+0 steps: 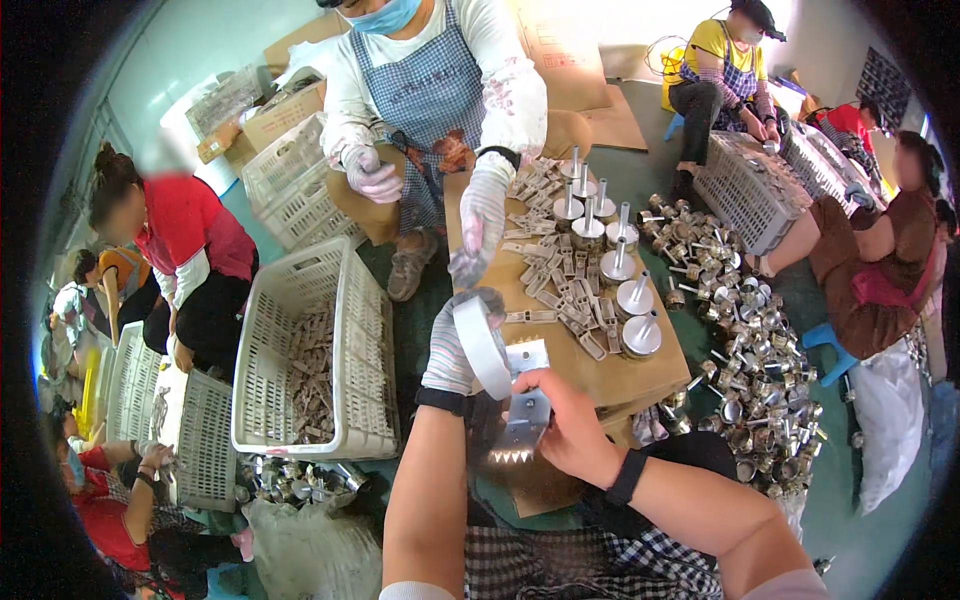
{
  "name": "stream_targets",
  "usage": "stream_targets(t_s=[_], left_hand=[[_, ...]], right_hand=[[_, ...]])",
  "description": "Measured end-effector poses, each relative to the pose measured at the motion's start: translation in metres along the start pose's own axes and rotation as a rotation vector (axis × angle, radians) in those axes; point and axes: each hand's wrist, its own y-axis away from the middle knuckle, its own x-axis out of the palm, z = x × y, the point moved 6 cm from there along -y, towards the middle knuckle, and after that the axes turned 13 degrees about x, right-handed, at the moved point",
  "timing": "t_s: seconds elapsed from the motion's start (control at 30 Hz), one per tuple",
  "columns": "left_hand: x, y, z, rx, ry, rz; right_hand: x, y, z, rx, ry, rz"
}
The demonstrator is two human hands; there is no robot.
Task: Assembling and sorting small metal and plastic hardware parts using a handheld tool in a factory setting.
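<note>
In front of me, my left hand (452, 350), in a striped glove with grey fingers, is closed around a wide white ring (484, 348) that looks like a roll of tape. My bare right hand (568, 425) grips a bent, shiny metal tape cutter (522, 420) with a row of pointed teeth along its near edge. Its far part reaches up beside the ring. Both hands are above the near end of a cardboard-covered table (640, 385). A co-worker's gloved hand (478, 225) hangs just beyond my left hand.
Several round metal pieces with upright stems (640, 335) and a spread of small clips (570, 290) lie on the table. A white crate (340, 350) of clips stands left. Metal parts (750, 370) are heaped on the floor at right. Other people sit at crates on both sides.
</note>
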Motion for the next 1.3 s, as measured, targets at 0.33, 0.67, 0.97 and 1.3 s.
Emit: stream_targets(t_s=[0.33, 0.67, 0.97, 1.3], left_hand=[[-0.009, -0.011, 0.014, -0.197, 0.442, 0.112], [0.035, 0.008, -0.036, 0.047, -0.097, 0.102], [-0.019, 0.067, -0.026, -0.119, -0.325, 0.251], [-0.027, 0.169, -0.026, -0.316, -0.435, 0.123]], right_hand=[[0.006, -0.017, -0.006, -0.026, -0.006, -0.035], [0.017, -0.024, -0.002, -0.051, -0.104, 0.169], [0.041, 0.017, -0.014, -0.163, -0.051, 0.455], [0.060, 0.095, -0.027, -0.077, -0.099, 0.704]])
